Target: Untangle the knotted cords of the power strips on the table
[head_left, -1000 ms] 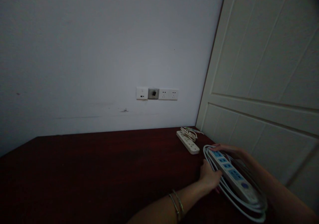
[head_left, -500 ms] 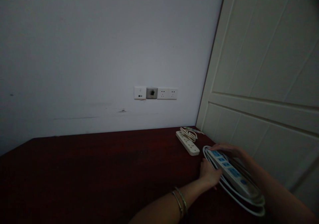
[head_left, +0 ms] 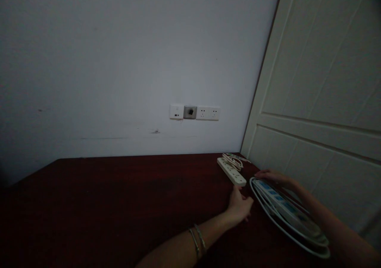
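A long power strip [head_left: 279,202] with blue socket faces lies at the table's right side, its white cable [head_left: 269,212] looped around it. My right hand [head_left: 272,176] holds the strip's far end and the cable loops from the wall-panel side; its thumb is hidden. My left hand [head_left: 240,205] is apart from that strip, to its left, fingers loosely bent and empty. Just beyond its fingertips is the near end of a smaller white power strip [head_left: 232,172]. That strip's bundled cord [head_left: 233,161] rests on its far part.
The dark red tabletop [head_left: 133,196] meets a pale wall [head_left: 119,61] at the back. White wall sockets [head_left: 208,113] and a grey switch plate [head_left: 189,112] sit above it. A cream panelled door [head_left: 315,81] rises along the right edge.
My left hand has let go of the cable loops and moved left, toward the smaller strip. My right hand stays at the long strip's far end. The view has turned slightly left.
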The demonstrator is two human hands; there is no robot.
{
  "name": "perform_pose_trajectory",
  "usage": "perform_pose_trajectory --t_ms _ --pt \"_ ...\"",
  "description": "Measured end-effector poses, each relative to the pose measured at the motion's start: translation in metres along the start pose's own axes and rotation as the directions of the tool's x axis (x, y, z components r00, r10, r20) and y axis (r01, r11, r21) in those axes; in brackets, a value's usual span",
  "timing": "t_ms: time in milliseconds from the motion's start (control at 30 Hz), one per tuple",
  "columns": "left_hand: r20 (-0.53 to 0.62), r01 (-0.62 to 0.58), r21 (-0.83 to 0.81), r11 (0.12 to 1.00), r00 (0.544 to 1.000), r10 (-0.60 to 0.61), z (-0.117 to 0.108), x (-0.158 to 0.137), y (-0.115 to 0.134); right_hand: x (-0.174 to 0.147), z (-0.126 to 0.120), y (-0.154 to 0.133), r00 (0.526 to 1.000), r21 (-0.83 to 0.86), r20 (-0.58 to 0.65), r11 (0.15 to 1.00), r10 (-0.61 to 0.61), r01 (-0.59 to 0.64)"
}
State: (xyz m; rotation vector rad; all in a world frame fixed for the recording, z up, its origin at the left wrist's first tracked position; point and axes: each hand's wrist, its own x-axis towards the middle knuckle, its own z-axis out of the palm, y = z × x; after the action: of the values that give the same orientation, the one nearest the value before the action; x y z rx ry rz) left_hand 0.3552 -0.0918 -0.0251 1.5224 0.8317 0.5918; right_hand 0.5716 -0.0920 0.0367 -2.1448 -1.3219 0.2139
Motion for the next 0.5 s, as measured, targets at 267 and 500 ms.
perform_pose_trajectory --t_ms 267,500 --pt "-0.331 -0.029 0.307 0.951 0.934 0.135 -0.173 -0.016 -0.012 0.009 0.048 -0.095 0.972 -0.095 -0.069 0.971 -0.225 0.219" --pt "-0.575 0.155 0.628 0.763 0.753 0.320 -0.327 -0.067 -0.047 -0.044 0.175 -0.209 0.834 0.000 0.069 0.836 -0.547 0.548"
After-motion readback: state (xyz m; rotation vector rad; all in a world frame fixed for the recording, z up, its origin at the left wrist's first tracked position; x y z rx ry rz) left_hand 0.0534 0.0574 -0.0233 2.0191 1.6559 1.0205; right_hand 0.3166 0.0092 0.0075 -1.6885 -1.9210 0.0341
